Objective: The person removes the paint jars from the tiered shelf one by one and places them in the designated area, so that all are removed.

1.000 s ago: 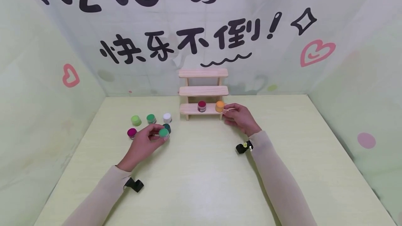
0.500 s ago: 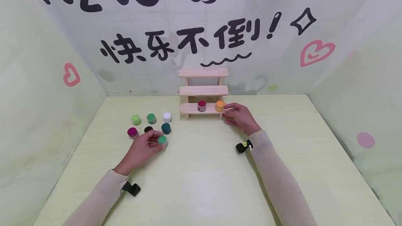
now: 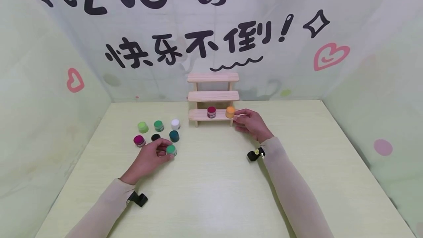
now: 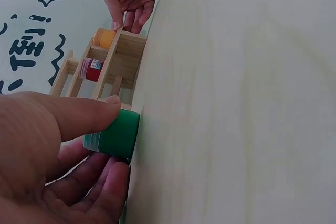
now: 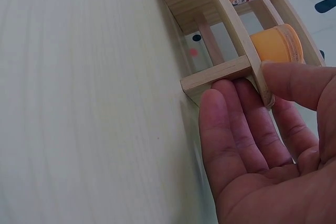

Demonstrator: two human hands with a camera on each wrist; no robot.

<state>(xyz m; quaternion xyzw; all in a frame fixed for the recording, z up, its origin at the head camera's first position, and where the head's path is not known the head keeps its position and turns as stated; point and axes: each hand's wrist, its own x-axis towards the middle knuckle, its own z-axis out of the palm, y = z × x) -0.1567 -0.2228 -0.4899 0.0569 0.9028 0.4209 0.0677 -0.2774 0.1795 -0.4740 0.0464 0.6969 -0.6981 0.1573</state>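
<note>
My left hand (image 3: 150, 159) pinches a green paint jar (image 3: 171, 150) between thumb and fingers, low at the table surface; the left wrist view shows the same green jar (image 4: 119, 134) close up. A small three-step wooden stand (image 3: 213, 96) stands against the back wall. On its lowest step are a dark red jar (image 3: 211, 112) and an orange jar (image 3: 230, 112). My right hand (image 3: 252, 124) grips the right end of that step. In the right wrist view the thumb lies above the board beside the orange jar (image 5: 275, 45), with fingers below it.
Left of the stand, several jars are grouped on the table (image 3: 211, 186): light green (image 3: 143, 127), green (image 3: 159, 126), white (image 3: 176, 124), magenta (image 3: 139, 141), black (image 3: 156, 137) and dark teal (image 3: 174, 136). Printed cloth walls (image 3: 211, 47) enclose the back and sides.
My left hand with the green jar has come down slightly toward me, in front of the dark teal jar, then stayed nearly still. My right hand keeps its place on the stand.
</note>
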